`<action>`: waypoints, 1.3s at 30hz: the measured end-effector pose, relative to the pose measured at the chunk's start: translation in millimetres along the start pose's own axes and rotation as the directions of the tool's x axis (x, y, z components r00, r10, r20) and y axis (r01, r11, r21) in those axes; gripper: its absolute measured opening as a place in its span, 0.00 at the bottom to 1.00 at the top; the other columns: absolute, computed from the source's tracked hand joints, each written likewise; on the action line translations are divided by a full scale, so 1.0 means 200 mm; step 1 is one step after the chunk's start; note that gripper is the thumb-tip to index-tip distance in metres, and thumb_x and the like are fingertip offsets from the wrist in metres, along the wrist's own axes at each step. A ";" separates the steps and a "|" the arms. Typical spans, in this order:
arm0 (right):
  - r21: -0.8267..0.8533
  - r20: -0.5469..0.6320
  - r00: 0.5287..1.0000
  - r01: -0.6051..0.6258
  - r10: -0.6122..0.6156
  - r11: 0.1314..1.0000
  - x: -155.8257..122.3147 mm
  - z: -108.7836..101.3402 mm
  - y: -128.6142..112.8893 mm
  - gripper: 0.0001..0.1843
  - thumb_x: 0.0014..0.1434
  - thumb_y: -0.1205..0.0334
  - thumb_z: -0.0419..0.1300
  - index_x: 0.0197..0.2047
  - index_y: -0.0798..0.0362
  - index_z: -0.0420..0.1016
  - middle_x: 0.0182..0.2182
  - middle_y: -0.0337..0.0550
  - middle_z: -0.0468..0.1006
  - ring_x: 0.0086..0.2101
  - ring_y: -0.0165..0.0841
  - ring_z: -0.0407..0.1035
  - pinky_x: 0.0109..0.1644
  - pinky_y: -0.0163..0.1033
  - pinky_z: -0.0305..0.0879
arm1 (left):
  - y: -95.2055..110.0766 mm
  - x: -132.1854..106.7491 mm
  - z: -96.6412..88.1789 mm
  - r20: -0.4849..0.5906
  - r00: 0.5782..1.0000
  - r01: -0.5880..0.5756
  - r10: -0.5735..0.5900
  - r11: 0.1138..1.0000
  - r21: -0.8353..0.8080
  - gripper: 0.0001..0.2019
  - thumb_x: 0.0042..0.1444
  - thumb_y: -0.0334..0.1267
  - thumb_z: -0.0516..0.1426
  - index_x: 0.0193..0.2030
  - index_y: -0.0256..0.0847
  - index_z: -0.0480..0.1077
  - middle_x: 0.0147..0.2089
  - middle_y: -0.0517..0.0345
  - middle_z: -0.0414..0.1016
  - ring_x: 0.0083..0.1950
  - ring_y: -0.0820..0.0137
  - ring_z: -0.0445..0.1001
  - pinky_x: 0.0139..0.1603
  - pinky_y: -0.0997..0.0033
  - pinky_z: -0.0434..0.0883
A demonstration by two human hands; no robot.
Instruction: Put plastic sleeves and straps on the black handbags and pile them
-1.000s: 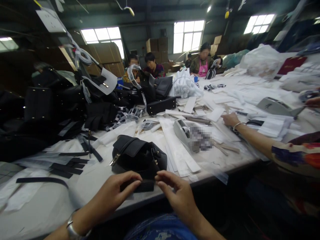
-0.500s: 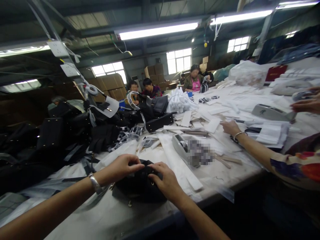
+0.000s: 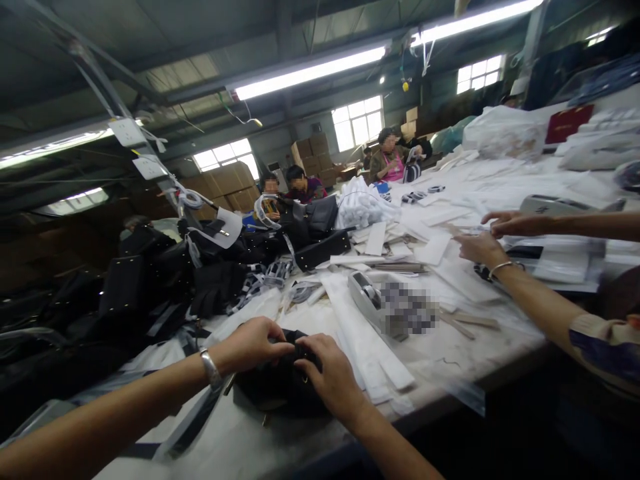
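A black handbag [image 3: 280, 390] with small gold-coloured metal fittings lies on the white-covered table [image 3: 320, 437] right in front of me. My left hand [image 3: 257, 343], a silver bracelet on its wrist, pinches the bag's upper edge from the left. From the right, my right hand [image 3: 327, 373] grips the same edge, thumb and fingers bent over the black material. The two sets of fingertips almost meet at the top of the bag. What exactly lies between them is too dark to make out.
A tape dispenser [image 3: 365, 300] stands beyond my right hand, near white foam strips [image 3: 373, 353] and white boards [image 3: 375, 239]. Black bags [image 3: 123, 283] are piled at the left. On the right, a co-worker's hands [image 3: 483, 247] meet over the table. Other people sit farther back.
My view has shifted slightly, while both hands stay on the bag's upper edge. The co-worker's hands on the right have come together over the table.
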State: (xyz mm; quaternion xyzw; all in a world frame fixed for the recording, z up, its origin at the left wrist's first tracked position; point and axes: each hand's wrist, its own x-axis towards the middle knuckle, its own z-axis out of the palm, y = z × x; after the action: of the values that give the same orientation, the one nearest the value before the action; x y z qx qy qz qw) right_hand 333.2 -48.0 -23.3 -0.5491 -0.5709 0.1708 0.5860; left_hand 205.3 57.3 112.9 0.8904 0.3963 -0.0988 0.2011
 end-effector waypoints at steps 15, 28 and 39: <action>-0.013 0.029 0.998 0.053 -0.052 0.999 0.00 0.00 0.01 0.11 0.55 0.59 0.68 0.42 0.47 0.77 0.37 0.40 0.75 0.41 0.36 0.68 0.45 0.39 0.63 | 0.12 0.04 0.01 0.123 0.991 0.036 -0.051 0.991 0.126 0.15 0.51 0.47 0.55 0.23 0.40 0.75 0.17 0.61 0.67 0.21 0.71 0.63 0.24 0.72 0.58; -0.010 0.017 0.989 -0.145 0.145 0.989 0.02 -0.08 0.02 0.10 0.52 0.66 0.68 0.39 0.47 0.82 0.33 0.40 0.78 0.38 0.36 0.72 0.44 0.39 0.66 | 0.02 0.01 0.11 -0.018 0.976 -0.211 0.218 0.960 0.186 0.21 0.56 0.51 0.60 0.53 0.45 0.67 0.44 0.54 0.79 0.43 0.61 0.76 0.42 0.68 0.67; 0.034 0.089 0.986 -0.145 0.142 0.989 0.08 -0.11 0.00 0.10 0.44 0.69 0.71 0.32 0.51 0.79 0.29 0.36 0.76 0.32 0.31 0.70 0.37 0.35 0.64 | -0.01 -0.05 0.16 -0.016 0.983 -0.177 0.185 0.960 0.216 0.18 0.59 0.50 0.57 0.52 0.46 0.65 0.38 0.57 0.79 0.39 0.61 0.77 0.37 0.69 0.64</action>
State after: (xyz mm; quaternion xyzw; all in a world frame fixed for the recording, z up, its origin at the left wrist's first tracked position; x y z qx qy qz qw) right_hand 356.5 -44.4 -9.2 -0.5691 -0.5511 0.2474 0.5579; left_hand 197.4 37.8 87.8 0.9409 0.3040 -0.1060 0.1051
